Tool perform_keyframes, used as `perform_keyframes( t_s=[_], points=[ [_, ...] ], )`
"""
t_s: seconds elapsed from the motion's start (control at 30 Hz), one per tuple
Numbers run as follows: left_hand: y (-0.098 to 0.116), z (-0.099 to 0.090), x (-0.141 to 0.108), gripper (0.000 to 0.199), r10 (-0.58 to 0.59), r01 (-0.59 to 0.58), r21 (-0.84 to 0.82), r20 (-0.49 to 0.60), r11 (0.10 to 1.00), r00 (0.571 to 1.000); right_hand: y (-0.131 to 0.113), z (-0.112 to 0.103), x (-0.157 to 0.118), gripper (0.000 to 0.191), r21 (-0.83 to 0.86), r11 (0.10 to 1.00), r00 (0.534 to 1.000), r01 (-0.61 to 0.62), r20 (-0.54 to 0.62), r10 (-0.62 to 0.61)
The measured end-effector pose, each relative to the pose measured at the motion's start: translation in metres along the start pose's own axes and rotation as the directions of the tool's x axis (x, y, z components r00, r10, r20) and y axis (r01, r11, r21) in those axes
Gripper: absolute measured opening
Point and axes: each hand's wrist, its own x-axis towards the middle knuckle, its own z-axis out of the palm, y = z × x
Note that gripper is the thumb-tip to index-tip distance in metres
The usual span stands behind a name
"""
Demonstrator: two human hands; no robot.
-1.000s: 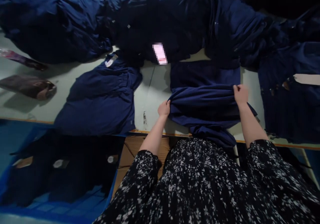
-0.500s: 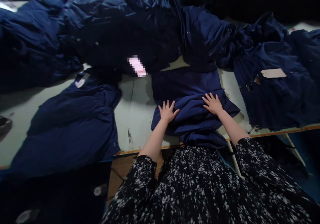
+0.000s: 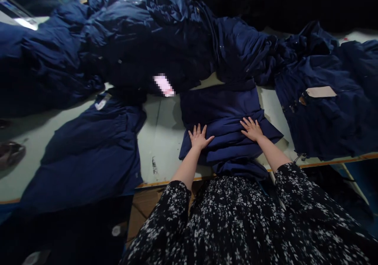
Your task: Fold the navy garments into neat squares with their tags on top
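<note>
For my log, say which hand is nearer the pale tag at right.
Right. On the navy cloth, the right hand is left of the pale tag; the left hand is farther left.

Navy garments [image 3: 221, 103] lie along the pale green table [image 3: 163, 139].

The left hand [image 3: 199, 139] and right hand [image 3: 252, 131], closed on opposite side edges of the navy garment [image 3: 226, 143] one second earlier, now lie open on its surface, fingers spread and set inward from those edges. The cloth formerly drawn between the two grips rests in loose folds, its left corner now spread outward. The view is displaced rightward, bringing the whole pale tag [image 3: 321, 91] into frame and cutting the brown bundle [image 3: 11, 154] at the left border.
</note>
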Motion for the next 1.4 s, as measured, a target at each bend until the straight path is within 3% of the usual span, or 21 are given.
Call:
perform_keyframes(
  t_s=[0.07,0.13,0.17,0.23,0.3,0.33,0.4,0.47,0.53,0.63,0.73,0.83,0.93,1.03,1.1,1.2,1.3,1.4],
  points=[
    [-0.011,-0.004,-0.004,0.071,0.059,-0.061,-0.078,-0.034,0.995,0.998,0.012,-0.011,-0.005,0.061,0.068,0.997,0.999,0.048,-0.025,-0.046],
    [-0.030,-0.006,-0.016,0.056,0.053,-0.079,-0.156,-0.168,0.985,0.984,0.033,-0.019,-0.018,0.056,0.127,0.991,0.988,0.049,-0.153,-0.029],
    [-0.040,-0.006,-0.024,0.052,-0.017,-0.032,-0.191,-0.246,0.981,0.969,0.045,-0.020,-0.027,0.054,0.149,0.989,0.971,0.007,-0.239,0.029],
    [-0.060,-0.005,-0.040,0.049,-0.266,0.179,-0.278,-0.320,0.944,0.909,0.067,-0.017,-0.048,0.051,0.209,0.965,0.908,-0.158,-0.354,0.225],
    [-0.074,-0.004,-0.049,0.052,-0.474,0.376,-0.357,-0.244,0.855,0.846,0.080,-0.007,-0.066,0.050,0.298,0.905,0.839,-0.305,-0.366,0.403],
    [-0.079,-0.005,-0.049,0.052,-0.511,0.419,-0.383,-0.180,0.823,0.840,0.082,-0.002,-0.072,0.051,0.341,0.877,0.817,-0.338,-0.355,0.454],
    [-0.085,-0.011,-0.044,0.044,-0.483,0.409,-0.406,-0.096,0.817,0.871,0.079,0.008,-0.078,0.053,0.405,0.849,0.804,-0.339,-0.345,0.485],
    [-0.088,-0.021,-0.034,0.034,-0.440,0.369,-0.392,-0.107,0.843,0.892,0.068,0.013,-0.078,0.055,0.417,0.846,0.812,-0.334,-0.328,0.482],
    [-0.089,-0.030,-0.027,0.031,-0.446,0.374,-0.350,-0.150,0.859,0.883,0.058,0.012,-0.078,0.056,0.376,0.851,0.835,-0.367,-0.270,0.479],
    [-0.083,-0.036,-0.034,0.044,-0.464,0.405,-0.284,-0.186,0.869,0.866,0.046,0.006,-0.087,0.056,0.302,0.871,0.857,-0.387,-0.232,0.461],
    [-0.068,-0.026,-0.058,0.055,-0.341,0.290,-0.215,-0.261,0.933,0.903,0.036,0.001,-0.108,0.054,0.254,0.930,0.879,-0.265,-0.333,0.341],
    [-0.047,-0.008,-0.089,0.045,-0.003,-0.042,-0.155,-0.277,0.987,0.961,0.018,-0.001,-0.130,0.049,0.177,0.984,0.931,-0.003,-0.359,0.067],
    [-0.030,0.011,-0.115,0.034,0.311,-0.351,-0.135,-0.246,0.927,0.918,-0.009,0.000,-0.146,0.047,0.117,0.961,0.938,0.250,-0.274,-0.211],
    [-0.020,0.027,-0.131,0.031,0.494,-0.531,-0.173,-0.215,0.830,0.842,-0.036,0.006,-0.153,0.046,0.080,0.915,0.908,0.395,-0.184,-0.376],
    [-0.016,0.036,-0.137,0.031,0.544,-0.576,-0.207,-0.192,0.791,0.817,-0.049,0.013,-0.155,0.045,0.055,0.899,0.893,0.435,-0.157,-0.422],
    [-0.013,0.048,-0.143,0.040,0.552,-0.570,-0.225,-0.140,0.791,0.822,-0.058,0.026,-0.157,0.047,0.021,0.915,0.907,0.403,-0.140,-0.396],
    [-0.013,0.056,-0.151,0.056,0.533,-0.538,-0.184,-0.080,0.823,0.842,-0.053,0.036,-0.160,0.047,0.037,0.926,0.920,0.376,-0.135,-0.368],
    [-0.015,0.063,-0.166,0.057,0.493,-0.503,-0.127,-0.104,0.855,0.864,-0.039,0.041,-0.165,0.048,0.097,0.895,0.894,0.436,-0.158,-0.419]
  ],
)
